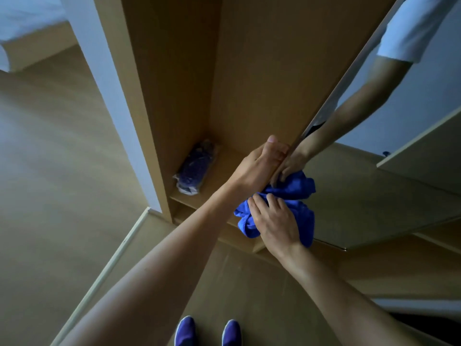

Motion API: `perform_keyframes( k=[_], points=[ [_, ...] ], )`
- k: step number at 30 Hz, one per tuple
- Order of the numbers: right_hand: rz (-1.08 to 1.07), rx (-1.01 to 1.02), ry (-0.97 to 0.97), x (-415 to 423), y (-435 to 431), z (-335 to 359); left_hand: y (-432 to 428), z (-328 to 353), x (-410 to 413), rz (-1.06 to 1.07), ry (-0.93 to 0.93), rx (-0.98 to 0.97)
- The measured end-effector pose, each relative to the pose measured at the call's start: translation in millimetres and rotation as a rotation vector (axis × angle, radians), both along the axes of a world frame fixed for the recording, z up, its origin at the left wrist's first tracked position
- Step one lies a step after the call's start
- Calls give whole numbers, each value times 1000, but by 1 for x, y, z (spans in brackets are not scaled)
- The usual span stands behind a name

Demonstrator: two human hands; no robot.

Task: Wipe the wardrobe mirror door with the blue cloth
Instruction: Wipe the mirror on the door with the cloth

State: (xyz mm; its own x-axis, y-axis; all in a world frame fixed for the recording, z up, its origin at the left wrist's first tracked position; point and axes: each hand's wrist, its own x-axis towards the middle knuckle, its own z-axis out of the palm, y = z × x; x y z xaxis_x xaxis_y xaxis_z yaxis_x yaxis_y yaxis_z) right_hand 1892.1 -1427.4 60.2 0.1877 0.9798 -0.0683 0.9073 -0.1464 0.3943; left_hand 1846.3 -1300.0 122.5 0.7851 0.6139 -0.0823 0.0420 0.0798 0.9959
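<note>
Mirror door [374, 196], right: left hand [259, 166] clasps its edge, right hand [274, 219] clutches bunched blue cloth [245, 221] against glass; bagged item [194, 168] on far-left shelf.

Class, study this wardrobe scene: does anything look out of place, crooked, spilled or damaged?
Nothing spilled or broken. Only a crumpled clear plastic packet of purple items lies askew, alone on the wooden wardrobe shelf. The bunched blue cloth on the mirror door suits the wiping.

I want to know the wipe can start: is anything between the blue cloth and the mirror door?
Nothing visible. The right hand holds the blue cloth straight against the mirror door; the left hand grips the door's edge beside the cloth, not under it.
</note>
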Motion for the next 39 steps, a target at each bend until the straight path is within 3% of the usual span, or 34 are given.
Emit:
perform_keyframes(
  k=[5,12,15,26,32,39],
  points=[
    [-46,-15,70,2,1,-9,-1,-12,-1,-20,40,-2],
    [39,393,53,10,-13,13,-4,-37,-8,-61,186,-27],
    [64,461,32,13,-16,10,1,-47,-7,-44,278,-21],
    [-30,205,183,13,-5,-78,-4,-78,2,7,240,76],
    [-89,213,237,10,-1,-112,-10,-94,-1,47,263,43],
    [-273,175,432,7,-9,-129,-15,-102,-7,-15,334,-35]
  ],
)
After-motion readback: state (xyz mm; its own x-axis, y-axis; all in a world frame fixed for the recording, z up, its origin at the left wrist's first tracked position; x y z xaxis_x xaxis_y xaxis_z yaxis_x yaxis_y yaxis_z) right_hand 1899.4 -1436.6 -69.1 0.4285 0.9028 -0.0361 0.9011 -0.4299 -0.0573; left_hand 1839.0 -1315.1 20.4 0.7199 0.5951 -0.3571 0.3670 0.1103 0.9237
